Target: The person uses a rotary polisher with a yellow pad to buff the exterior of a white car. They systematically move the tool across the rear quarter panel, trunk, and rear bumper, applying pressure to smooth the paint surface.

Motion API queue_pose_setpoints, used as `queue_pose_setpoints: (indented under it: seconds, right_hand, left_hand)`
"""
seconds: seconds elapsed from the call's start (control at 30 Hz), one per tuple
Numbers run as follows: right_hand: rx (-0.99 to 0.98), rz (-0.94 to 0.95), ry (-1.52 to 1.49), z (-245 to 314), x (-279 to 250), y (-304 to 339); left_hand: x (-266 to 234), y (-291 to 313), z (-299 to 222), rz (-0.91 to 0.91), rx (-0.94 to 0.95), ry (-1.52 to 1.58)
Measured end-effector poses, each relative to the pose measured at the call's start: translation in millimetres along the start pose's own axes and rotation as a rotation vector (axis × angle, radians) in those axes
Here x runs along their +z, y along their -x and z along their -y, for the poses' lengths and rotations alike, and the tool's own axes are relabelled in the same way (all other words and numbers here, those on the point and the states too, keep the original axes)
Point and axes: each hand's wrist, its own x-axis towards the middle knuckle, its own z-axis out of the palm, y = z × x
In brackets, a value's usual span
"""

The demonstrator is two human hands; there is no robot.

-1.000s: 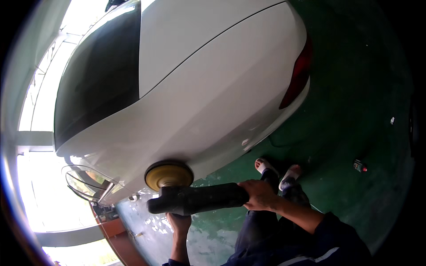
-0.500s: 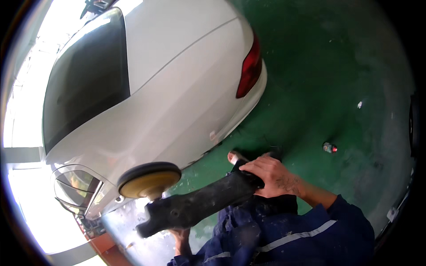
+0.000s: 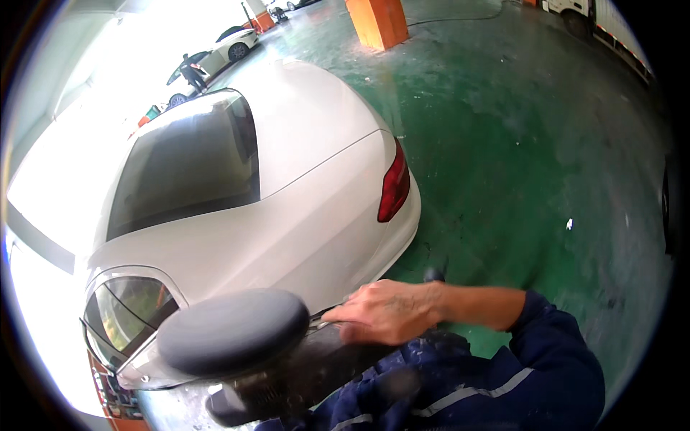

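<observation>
Black-bodied hand-held polisher with a broad, round, dark-grey pad, worked beside a glossy white car; clock positions are taken from the centre of the view. The tool lies between 6 and 8 o'clock, its pad tilted with the broad face turned upward. The bare right hand, at 5 o'clock, is at the tool's near end, fingers close together and bent over it; their undersides are hidden, so whether they grip cannot be told. The left hand is out of view. Progress: the pad is judged to be off the bodywork; no boundary between finished and unfinished paint shows, so what is done or left cannot be determined. Containers: the white box-bodied truck at 2 o'clock shows only its exterior; its contents are hidden. Behind the car's dark rear window, at 10 o'clock, the interior is indistinct.
</observation>
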Motion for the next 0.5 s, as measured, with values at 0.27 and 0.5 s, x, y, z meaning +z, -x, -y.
queue_pose_setpoints:
  seconds: [0.27, 0.5]
  right_hand:
    - [0.032, -0.663, 0.236, -8.2, 39.9, 74.7]
    - [0.043, -0.765, 0.568, 4.2, 66.0, 61.3]
  left_hand:
    - [-14.7, -6.7, 0.0, -0.062, 0.073, 0.012]
    - [-22.8, -5.1, 2.2, -0.024, 0.065, 0.039]
